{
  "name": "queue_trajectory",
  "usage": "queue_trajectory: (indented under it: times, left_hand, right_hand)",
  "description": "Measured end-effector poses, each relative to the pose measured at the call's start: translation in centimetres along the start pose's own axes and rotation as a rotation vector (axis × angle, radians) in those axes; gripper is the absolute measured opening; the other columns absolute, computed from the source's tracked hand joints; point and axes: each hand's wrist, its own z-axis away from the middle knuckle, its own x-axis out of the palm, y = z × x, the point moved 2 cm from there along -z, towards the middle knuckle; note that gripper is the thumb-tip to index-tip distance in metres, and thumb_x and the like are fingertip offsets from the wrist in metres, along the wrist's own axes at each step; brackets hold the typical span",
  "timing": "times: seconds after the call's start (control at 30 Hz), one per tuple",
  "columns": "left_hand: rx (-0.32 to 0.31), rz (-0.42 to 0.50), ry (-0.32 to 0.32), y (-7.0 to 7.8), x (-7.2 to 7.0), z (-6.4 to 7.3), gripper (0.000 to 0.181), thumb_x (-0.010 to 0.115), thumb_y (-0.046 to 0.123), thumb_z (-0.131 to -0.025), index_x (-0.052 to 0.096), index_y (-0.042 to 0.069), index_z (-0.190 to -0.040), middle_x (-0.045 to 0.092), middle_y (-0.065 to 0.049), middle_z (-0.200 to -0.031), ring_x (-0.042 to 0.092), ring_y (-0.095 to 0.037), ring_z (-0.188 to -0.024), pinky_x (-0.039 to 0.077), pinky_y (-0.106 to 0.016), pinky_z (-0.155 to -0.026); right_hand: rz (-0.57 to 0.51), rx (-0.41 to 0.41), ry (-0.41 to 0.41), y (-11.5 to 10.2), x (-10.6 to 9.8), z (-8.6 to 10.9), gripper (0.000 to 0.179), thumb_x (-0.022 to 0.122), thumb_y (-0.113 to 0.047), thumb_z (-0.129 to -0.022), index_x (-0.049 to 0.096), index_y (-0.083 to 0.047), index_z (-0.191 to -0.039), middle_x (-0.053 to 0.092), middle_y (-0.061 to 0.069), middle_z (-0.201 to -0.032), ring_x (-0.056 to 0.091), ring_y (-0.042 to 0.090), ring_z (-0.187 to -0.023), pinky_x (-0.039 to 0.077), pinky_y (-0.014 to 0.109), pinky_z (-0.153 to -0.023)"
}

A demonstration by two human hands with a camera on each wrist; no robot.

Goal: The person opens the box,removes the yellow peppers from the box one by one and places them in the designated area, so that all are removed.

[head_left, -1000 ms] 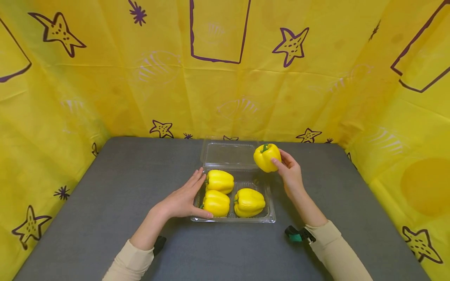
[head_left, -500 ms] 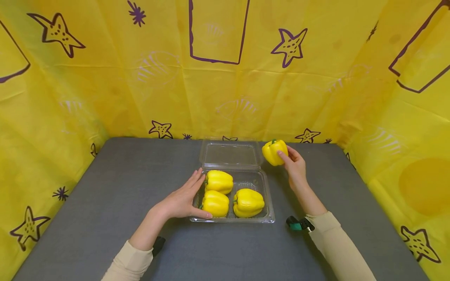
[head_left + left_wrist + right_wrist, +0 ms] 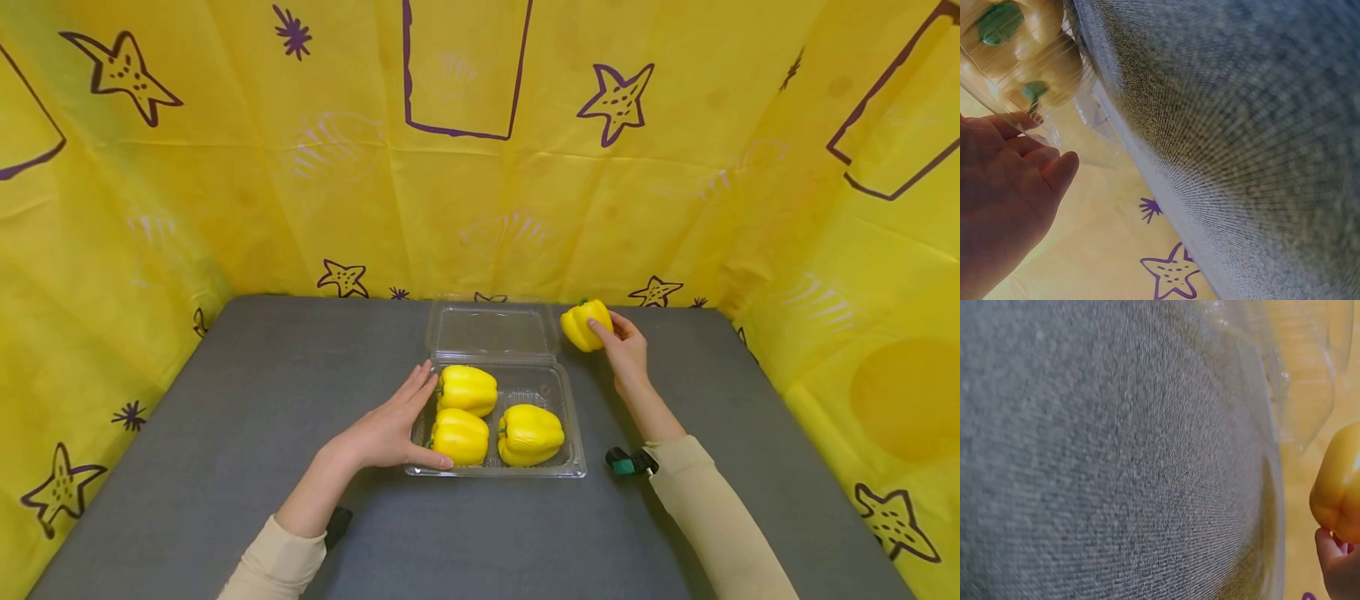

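A clear plastic clamshell container [image 3: 576, 467] lies on the grey table with its lid [image 3: 491, 327] folded back. Inside it are three yellow bell peppers: one at back left [image 3: 468, 389], one at front left [image 3: 461, 437] and one at front right [image 3: 531, 435]. My left hand [image 3: 386, 425] rests along the container's left side, fingers straight, thumb over the front rim. In the left wrist view its fingertips [image 3: 1067, 167] are at the clear wall. My right hand [image 3: 628, 354] grips a fourth yellow bell pepper [image 3: 583, 325] above the table, right of the lid, green stem up.
The container's back right section shows its bare ribbed floor [image 3: 525, 389]. A grey cloth covers the table [image 3: 300, 358]. Yellow curtains [image 3: 480, 183] with starfish drawings enclose the back and both sides.
My right hand has carried its bell pepper rightward and slightly back, from over the container's back right to beside the lid, then nearly stopped. The left hand has stayed in place.
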Motion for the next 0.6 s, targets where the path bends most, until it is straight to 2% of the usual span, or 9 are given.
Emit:
queue_trajectory:
  times: [0.3,0.6]
  left_hand:
    - [0.007,0.004,0.001,0.07,0.01,0.05,0.129,0.078,0.067,-0.066,0.008,0.009,-0.157,-0.011,-0.001,-0.163,-0.006,-0.020,-0.149,0.021,-0.054,-0.114]
    - [0.010,-0.003,0.006,0.04,-0.02,-0.01,0.129,0.078,0.068,-0.066,0.009,0.009,-0.157,-0.010,-0.002,-0.163,-0.006,-0.021,-0.149,0.022,-0.055,-0.113]
  right_hand:
    - [0.079,-0.005,0.021,0.64,-0.01,-0.76,0.063,0.076,-0.033,-0.086,0.053,-0.003,-0.137,0.056,0.014,-0.131,0.053,0.017,-0.106,0.046,0.021,-0.088]
    - [0.209,-0.019,0.005,0.62,0.35,-0.92,0.068,0.078,-0.039,-0.083,0.054,-0.003,-0.135,0.057,0.015,-0.131,0.053,0.028,-0.116,0.045,0.037,-0.099]
